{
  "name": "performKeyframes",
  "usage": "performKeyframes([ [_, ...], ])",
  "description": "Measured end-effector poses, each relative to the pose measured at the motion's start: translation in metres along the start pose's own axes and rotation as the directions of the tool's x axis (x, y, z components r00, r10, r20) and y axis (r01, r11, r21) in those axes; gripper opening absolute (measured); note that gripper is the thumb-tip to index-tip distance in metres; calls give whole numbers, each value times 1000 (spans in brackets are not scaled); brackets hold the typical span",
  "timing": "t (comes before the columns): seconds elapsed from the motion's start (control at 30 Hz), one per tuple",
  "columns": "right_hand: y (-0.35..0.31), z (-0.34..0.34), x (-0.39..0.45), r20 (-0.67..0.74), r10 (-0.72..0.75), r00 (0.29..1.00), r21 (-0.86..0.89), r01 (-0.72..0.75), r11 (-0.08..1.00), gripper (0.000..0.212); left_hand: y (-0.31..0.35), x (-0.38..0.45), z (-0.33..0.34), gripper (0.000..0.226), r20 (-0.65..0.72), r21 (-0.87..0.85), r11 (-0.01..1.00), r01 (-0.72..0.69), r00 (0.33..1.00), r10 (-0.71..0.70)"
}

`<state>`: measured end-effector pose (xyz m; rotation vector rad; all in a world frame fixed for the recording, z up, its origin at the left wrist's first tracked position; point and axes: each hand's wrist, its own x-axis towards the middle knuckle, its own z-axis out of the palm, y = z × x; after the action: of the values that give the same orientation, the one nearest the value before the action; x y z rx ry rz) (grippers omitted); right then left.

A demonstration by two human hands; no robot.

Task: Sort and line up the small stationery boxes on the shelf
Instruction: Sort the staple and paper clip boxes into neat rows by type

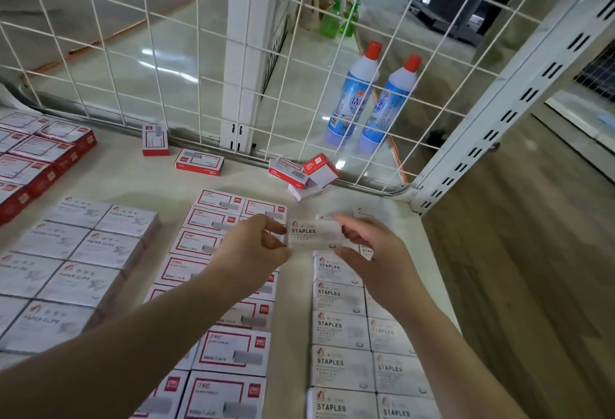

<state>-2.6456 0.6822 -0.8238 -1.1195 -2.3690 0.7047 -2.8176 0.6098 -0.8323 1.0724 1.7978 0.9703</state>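
Observation:
A small white box marked STAPLES [314,233] is held above the shelf [126,182] between both hands. My left hand [253,250] pinches its left end and my right hand [367,254] pinches its right end. Below it runs a double column of white STAPLES boxes [339,328] toward the front edge. To their left lie two columns of white boxes with red frames [213,219], and further left a block of white PAPER CLIPS boxes [86,252]. Loose red-and-white boxes [304,172] lie jumbled at the back, with one flat [199,161] and one upright [154,139].
Red-sided boxes [43,159] are stacked at the far left. A white wire grid [186,62] closes the shelf's back, and a slotted white upright [506,109] stands at the right corner. Two blue bottles with red caps [376,99] stand on the floor behind the grid.

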Motion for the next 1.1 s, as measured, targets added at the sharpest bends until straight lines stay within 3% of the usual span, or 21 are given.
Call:
performKeyframes([
  [0.3, 11, -7, -5, 17, 47, 999, 8, -47, 999, 49, -1, 4, 9, 17, 63, 69, 997, -22, 998, 18],
  [0.5, 33, -6, -5, -15, 155, 988, -33, -156, 987, 44, 9, 12, 23, 35, 52, 415, 903, -113, 994, 101],
  [0.63, 51, -9, 4, -81, 197, 977, -73, -203, 976, 42, 13, 19, 36, 38, 90, 544, 819, -185, 983, 162],
  [0.87, 71, -14, 37, -72, 168, 983, -147, -177, 973, 21, 15, 31, 51, 37, 118, 575, 785, -230, 973, 199],
  [1.1, 67, -10, 68, 4, 126, 992, -150, -124, 981, 25, 13, 45, 56, 39, 109, 548, 813, -195, 981, 162],
])
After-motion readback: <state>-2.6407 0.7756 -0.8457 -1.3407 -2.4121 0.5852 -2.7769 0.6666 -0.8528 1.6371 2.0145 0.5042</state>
